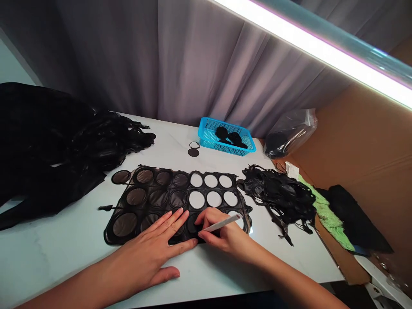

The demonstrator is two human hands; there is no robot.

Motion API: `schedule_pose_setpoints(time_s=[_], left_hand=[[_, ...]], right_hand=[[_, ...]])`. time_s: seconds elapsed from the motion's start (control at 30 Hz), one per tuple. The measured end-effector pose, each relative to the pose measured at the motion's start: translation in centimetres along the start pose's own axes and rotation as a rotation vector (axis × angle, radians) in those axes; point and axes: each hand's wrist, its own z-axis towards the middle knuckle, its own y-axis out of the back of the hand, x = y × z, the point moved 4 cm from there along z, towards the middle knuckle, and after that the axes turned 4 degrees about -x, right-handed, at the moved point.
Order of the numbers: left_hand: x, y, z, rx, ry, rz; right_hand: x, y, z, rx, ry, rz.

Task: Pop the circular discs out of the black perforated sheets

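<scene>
A black sheet [157,186] with rows of round rings lies flat on the white table. Its circles at the left are filled with dark film, while several at the right are open and show white. My left hand [159,242] rests spread across the sheet's lower middle, its thumb on the table. Pinched in my right hand [222,231] is a slim light-coloured tool [227,222], tilted up to the right. The tool's tip is hidden behind my fingers, over a dark circle in the bottom row.
A blue basket [206,139] with black pieces stands at the back. Dark film [106,137] is heaped at the left, black scraps [283,193] at the right beside a green cloth [325,210]. A dark disc [193,152] lies behind the sheet. A lamp [309,43] hangs above.
</scene>
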Motion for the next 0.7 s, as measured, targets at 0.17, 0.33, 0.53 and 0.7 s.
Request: schedule_pose_setpoints(time_s=[0.17,0.33,0.53,0.7], left_hand=[[0.1,-0.2,-0.2,-0.053,-0.020,0.020],[-0.1,-0.2,-0.2,-0.080,-0.020,0.030],[-0.4,0.3,-0.3,-0.119,-0.022,0.026],[-0.3,-0.1,-2.3,-0.145,0.014,0.139]], right_hand=[[0.2,-0.9,-0.5,-0.005,0.143,-0.166],[0.8,-1.2,-1.5,0.022,0.402,-0.573],[-1.0,6.7,1.4,-0.503,-0.013,-0.508],[0.8,2.9,3.6,-0.267,0.013,-0.293]])
